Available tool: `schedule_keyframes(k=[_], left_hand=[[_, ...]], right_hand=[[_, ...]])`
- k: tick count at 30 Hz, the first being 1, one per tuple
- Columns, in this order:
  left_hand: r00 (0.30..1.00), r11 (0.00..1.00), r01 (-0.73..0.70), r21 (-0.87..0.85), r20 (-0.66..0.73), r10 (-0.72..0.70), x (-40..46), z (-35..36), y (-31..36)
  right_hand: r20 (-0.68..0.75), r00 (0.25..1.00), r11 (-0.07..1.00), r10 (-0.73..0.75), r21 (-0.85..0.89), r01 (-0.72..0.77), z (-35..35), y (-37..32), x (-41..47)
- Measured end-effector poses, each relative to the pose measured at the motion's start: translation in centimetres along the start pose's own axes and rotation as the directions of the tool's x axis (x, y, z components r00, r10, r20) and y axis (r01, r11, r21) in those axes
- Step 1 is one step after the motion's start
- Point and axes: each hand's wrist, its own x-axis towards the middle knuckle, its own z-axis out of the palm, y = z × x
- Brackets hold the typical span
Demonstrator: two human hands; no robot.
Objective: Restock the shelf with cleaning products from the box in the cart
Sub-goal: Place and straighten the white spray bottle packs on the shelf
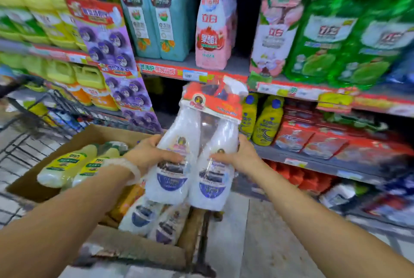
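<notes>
A twin pack of white spray bottles (201, 156) with a red card header is held upright above the cardboard box (94, 136) in the wire cart (24, 143). My left hand (152, 154) grips its left bottle and my right hand (239, 154) grips its right bottle. More white bottles of the same kind (154, 219) lie in the box under the pack, next to yellow-green bottles (67, 165). The shelf (313, 161) stands just beyond, with a dark gap (165, 96) behind the pack's top.
Upper shelf holds teal pump bottles (156, 22), pink bottles (212, 24) and green refill bags (349, 47). Yellow bottles (262, 120) and red packs (313, 141) fill the lower shelf at right. A purple hanging strip (116, 58) and yellow jugs (74, 73) are left. Grey floor lies below.
</notes>
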Motion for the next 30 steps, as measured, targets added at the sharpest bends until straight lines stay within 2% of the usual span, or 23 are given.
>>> schedule_keyframes(k=[5, 9, 16, 24, 30], left_hand=[[0.971, 0.970, -0.239, 0.050, 0.028, 0.237, -3.8, 10.5, 6.2], [0.917, 0.918, -0.389, 0.078, 0.128, 0.378, -6.8, 20.4, 10.6], [0.768, 0.838, -0.545, -0.021, 0.389, 0.510, -11.7, 38.7, 17.8], [0.573, 0.793, -0.593, -0.138, 0.619, 0.537, -16.3, 55.4, 23.3], [0.457, 0.719, -0.644, -0.261, 0.623, 0.635, -16.7, 66.2, 30.0]], right_hand=[[-0.234, 0.958, 0.983, -0.165, -0.117, 0.141, -13.1, -2.6, -6.3], [-0.437, 0.884, 0.983, -0.164, -0.149, 0.109, -23.2, -2.6, -13.1], [-0.747, 0.647, 0.985, -0.153, -0.171, 0.036, -38.9, -1.2, -26.0], [-0.900, 0.420, 0.984, -0.120, -0.165, -0.072, -51.2, 0.6, -36.3], [-0.930, 0.310, 0.975, -0.195, -0.219, -0.042, -61.9, -0.2, -37.8]])
